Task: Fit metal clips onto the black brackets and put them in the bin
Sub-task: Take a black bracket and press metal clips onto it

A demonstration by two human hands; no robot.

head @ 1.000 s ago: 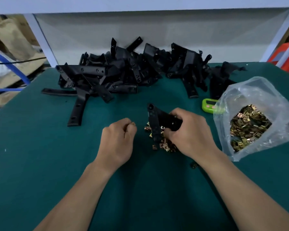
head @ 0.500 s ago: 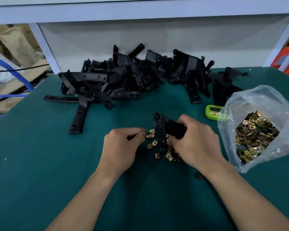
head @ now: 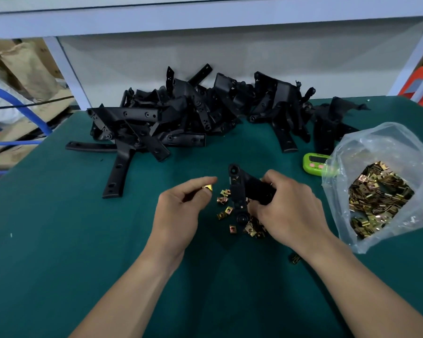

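Observation:
My right hand (head: 288, 211) grips a black bracket (head: 239, 191) held upright over the middle of the green table. My left hand (head: 181, 208) pinches a brass-coloured metal clip (head: 207, 187) between thumb and forefinger, just left of the bracket and apart from it. Several loose clips (head: 226, 211) lie on the mat under and around the bracket. A big heap of black brackets (head: 181, 118) fills the back of the table.
A clear plastic bag of clips (head: 381, 198) lies at the right, with a small green timer (head: 314, 163) behind it. One stray clip (head: 294, 258) lies by my right forearm. A white shelf frame (head: 66, 69) stands behind the table. No bin is in view.
My left hand picked a clip from the loose pile and lifted it toward the bracket's upper end. My right hand kept hold of the bracket.

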